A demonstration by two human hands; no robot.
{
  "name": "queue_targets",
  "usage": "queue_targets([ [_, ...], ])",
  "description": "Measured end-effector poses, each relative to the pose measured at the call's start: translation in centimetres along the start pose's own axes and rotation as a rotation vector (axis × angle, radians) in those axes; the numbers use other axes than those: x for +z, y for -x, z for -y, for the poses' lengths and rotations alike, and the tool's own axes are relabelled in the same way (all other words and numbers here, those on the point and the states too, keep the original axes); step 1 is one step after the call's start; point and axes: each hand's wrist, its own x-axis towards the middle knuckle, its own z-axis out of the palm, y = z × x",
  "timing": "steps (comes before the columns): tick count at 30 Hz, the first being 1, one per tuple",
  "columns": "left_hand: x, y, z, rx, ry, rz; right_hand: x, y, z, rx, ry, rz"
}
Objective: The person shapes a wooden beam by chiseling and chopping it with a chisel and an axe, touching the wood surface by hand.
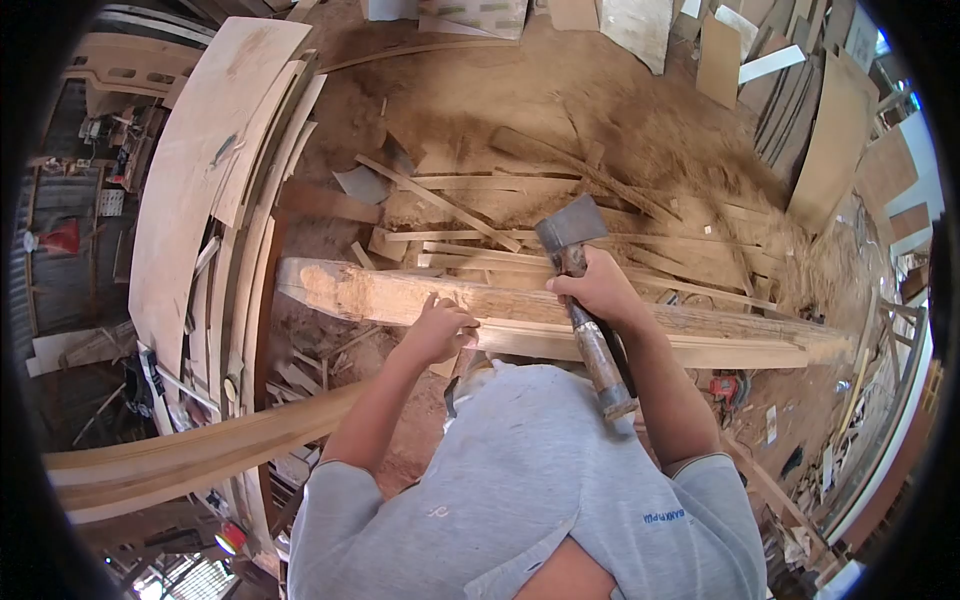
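Note:
A heavy hatchet (576, 224) with a broad grey metal head is gripped in my right hand (597, 287), just below the head. Its worn handle (600, 365) slants down toward my shirt. Beneath it lies a long, rough-hewn timber beam (390, 290), running left to right in front of me. My left hand (440, 328) rests at the beam's near side with fingers curled; whatever lies between the fingertips is too small to make out. Beside those fingers begins a pale, straight wooden strip (640, 346) along the beam's near edge.
Large plywood sheets (205, 150) lean in a stack at left. A thick plank (200, 445) juts in at lower left. Scrap strips (460, 215) litter the sawdust-covered ground beyond the beam. A red power tool (730, 392) lies at right, and boards (835, 140) stand farther back.

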Motion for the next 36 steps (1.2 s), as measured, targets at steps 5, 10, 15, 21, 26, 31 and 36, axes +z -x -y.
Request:
queue_targets([
  [5, -2.0, -1.0, -0.5, -0.026, 0.024, 0.116, 0.1, 0.3, -0.1, 0.004, 0.032, -0.051],
  [10, -0.6, -1.7, 1.2, 0.01, 0.068, -0.011, 0.0, 0.8, -0.3, -0.011, 0.009, -0.035],
  [15, -0.4, -4.2, 1.6, -0.206, 0.126, 0.25, -0.3, 1.1, -0.6, -0.017, -0.001, -0.04],
  [21, 0.6, -4.6, 2.3, -0.174, 0.172, 0.128, -0.9, 1.6, -0.8, -0.009, -0.003, -0.061],
  [26, -0.9, -4.5, 3.5, -0.103, 0.225, 0.347, -1.5, 1.6, -1.2, -0.029, -0.011, -0.073],
  [31, -1.2, -5.8, 3.1, -0.123, 0.186, 0.417, -1.6, 1.2, -1.7, -0.029, -0.049, -0.055],
  [36, 0.7, -5.7, 3.8, -0.163, 0.113, 0.26, -1.7, 1.2, -1.1, -0.027, -0.037, -0.06],
])
